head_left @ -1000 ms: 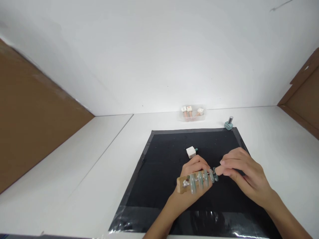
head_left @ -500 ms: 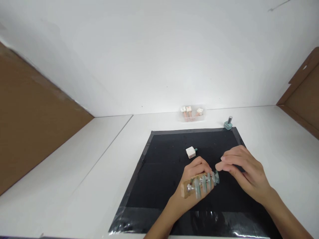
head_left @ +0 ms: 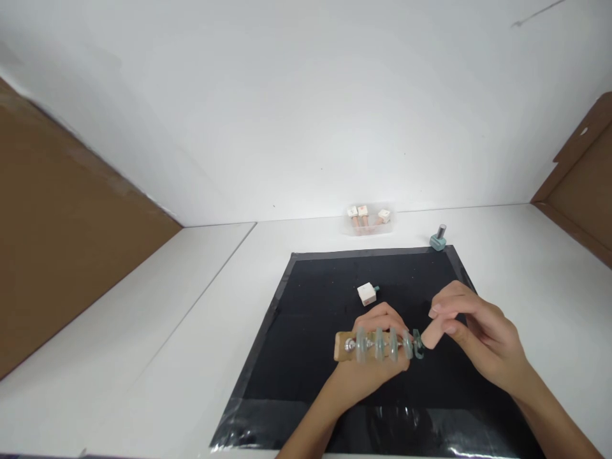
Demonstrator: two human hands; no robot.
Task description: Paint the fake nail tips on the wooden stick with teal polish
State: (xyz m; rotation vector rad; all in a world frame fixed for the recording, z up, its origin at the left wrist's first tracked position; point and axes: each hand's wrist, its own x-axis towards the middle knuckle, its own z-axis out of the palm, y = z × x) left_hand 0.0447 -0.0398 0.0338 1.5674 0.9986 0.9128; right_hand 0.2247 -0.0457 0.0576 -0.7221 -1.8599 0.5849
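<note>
My left hand [head_left: 377,373] is closed around a tan wooden bar [head_left: 340,347]. Along the bar stands a row of several translucent green false nails [head_left: 379,345] on silvery metal mounts. Between the thumb and bent fingers of my right hand [head_left: 482,331] is a short peach-coloured block-like piece [head_left: 433,333], whose exact kind I cannot make out. Its lower end is at the rightmost green nail [head_left: 417,344]; whether they touch is unclear. Just beyond my left hand, a white block [head_left: 367,294] with a small green end lies on the black mat [head_left: 306,319].
At the back, a clear plastic tray [head_left: 347,229] holds several white-topped pieces with peach stems [head_left: 363,211]. A pale green bottle [head_left: 437,242] with a silver cap stands by the mat's far right corner. Brown cardboard panels [head_left: 71,210] flank the white table.
The wooden bar has turned more level, its left end swinging left. My right hand has shifted slightly right, and the peach piece now shows plainly, tilted down toward the end nail.
</note>
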